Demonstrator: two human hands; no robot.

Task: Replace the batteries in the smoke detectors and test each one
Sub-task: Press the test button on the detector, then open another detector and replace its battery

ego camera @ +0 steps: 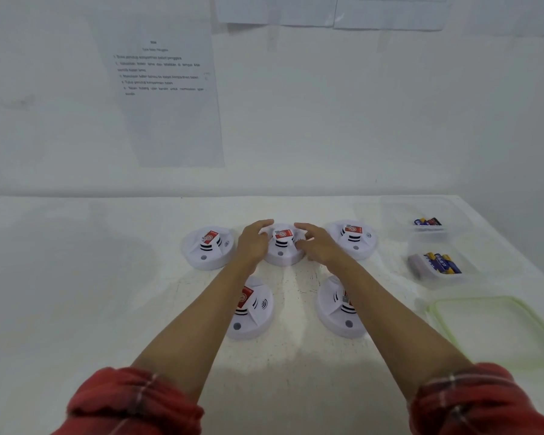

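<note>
Five white round smoke detectors with red labels lie on the white table (107, 277). Three form a back row: left detector (208, 248), middle detector (282, 246), right detector (354, 238). The other two lie nearer, one under my left forearm (252, 309) and one under my right forearm (336, 309). My left hand (253, 241) curls round the left side of the middle detector. Round its right side curls my right hand (316, 244). The detector rests on the table between them.
At the right, two clear plastic tubs hold batteries: a far tub (427, 221) and a nearer tub (442, 263). A clear lid with a green rim (490, 328) lies in front of them. A printed instruction sheet (167, 89) hangs on the wall behind.
</note>
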